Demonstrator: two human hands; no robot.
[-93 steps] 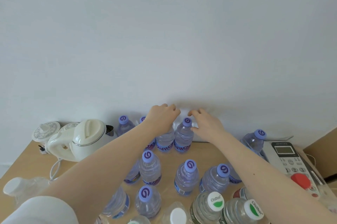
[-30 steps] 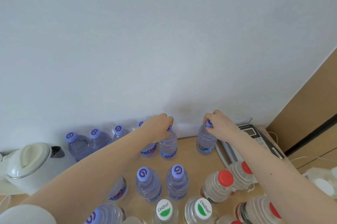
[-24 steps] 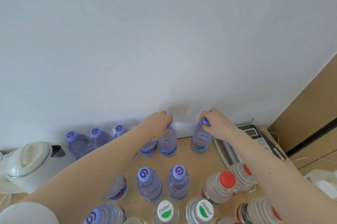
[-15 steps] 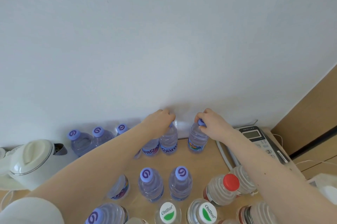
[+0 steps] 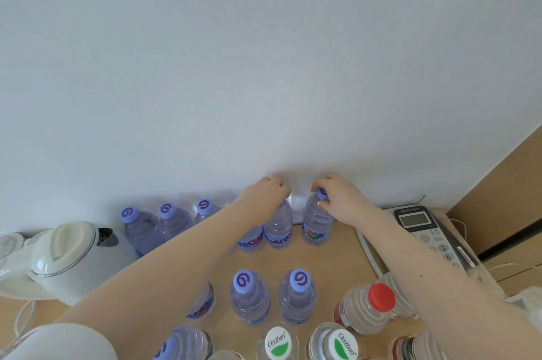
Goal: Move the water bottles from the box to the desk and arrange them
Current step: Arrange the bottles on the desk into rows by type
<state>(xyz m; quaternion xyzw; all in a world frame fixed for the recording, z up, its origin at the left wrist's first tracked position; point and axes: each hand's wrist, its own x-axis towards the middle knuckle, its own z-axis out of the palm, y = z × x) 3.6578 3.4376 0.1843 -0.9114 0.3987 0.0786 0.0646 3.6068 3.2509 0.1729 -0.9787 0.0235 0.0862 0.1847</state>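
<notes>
Grip: L hand (image 5: 265,195) curled over back-row bottle (image 5: 278,230) at cap; R hand (image 5: 337,198) pinches next bottle (image 5: 316,223) cap.

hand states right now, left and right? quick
Left hand: closed over the top of a back-row bottle.
Right hand: pinching the purple cap of the end bottle beside it.

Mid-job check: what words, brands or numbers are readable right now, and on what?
"Cestbon": left white cap.
"Cestbon": right white cap.
"3" and "6": phone keys.
Swirl logo only, no words: purple caps.
Cut off and blurred, unreadable: blue labels on the back bottles.
Too small to read: print above the phone display.
</notes>
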